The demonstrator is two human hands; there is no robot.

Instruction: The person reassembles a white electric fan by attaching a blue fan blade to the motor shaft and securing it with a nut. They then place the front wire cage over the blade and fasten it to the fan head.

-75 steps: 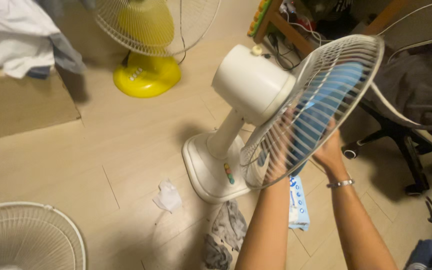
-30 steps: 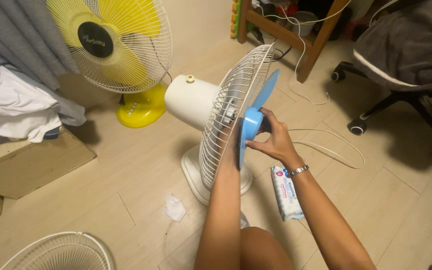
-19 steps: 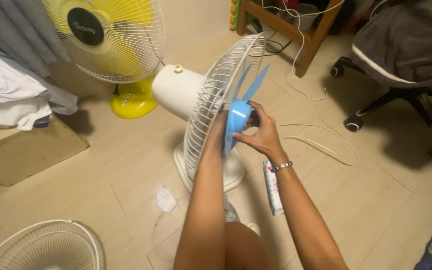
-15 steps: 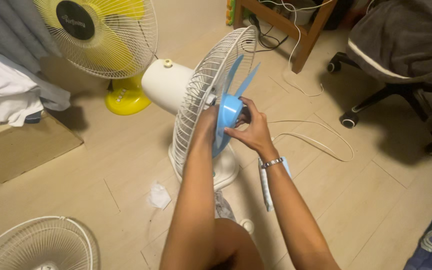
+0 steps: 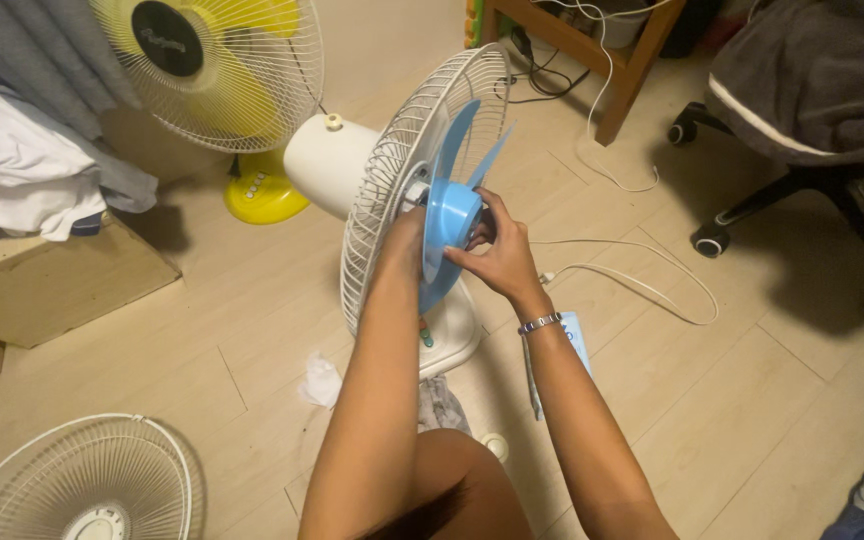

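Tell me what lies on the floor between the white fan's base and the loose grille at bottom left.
In the head view, a crumpled white tissue lies on the floor between the white fan's base and the loose grille; otherwise bare boards.

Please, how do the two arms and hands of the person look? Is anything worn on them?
Both arms are bare up to the picture's edge: no sleeves and no gloves can be seen. The right hand has a thin silver-coloured bracelet around the wrist, with small links or beads. The left hand and its wrist carry nothing visible. I can make out no rings or marks on either hand.
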